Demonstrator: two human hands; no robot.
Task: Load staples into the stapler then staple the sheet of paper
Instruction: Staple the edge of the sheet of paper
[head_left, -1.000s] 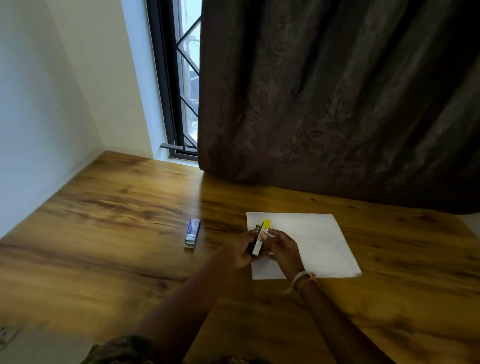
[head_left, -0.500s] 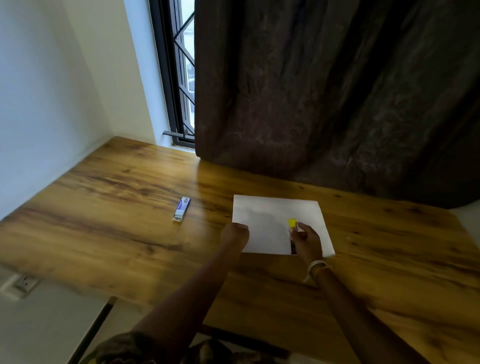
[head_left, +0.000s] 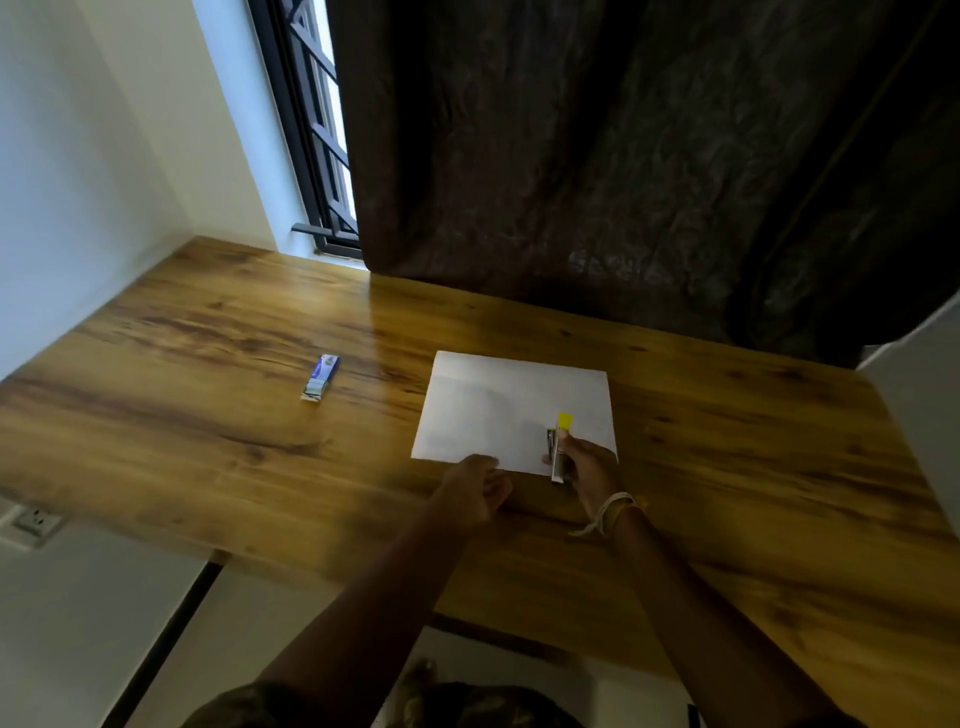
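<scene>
Right hand (head_left: 584, 467) fingers around slim yellow-tipped stapler (head_left: 559, 452) over smooth white paper (head_left: 498, 410); left hand (head_left: 470, 493) loosely curled.

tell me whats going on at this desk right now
A person is working at a wooden desk with both hands. The right hand grips a small stapler with a yellow tip, positioned at the near edge of a white sheet of paper lying flat on the desk. The left hand rests curled at the sheet's near edge, apparently steadying it. A small blue and white staple box lies apart to the left. Whether a staple has gone in can't be seen.
</scene>
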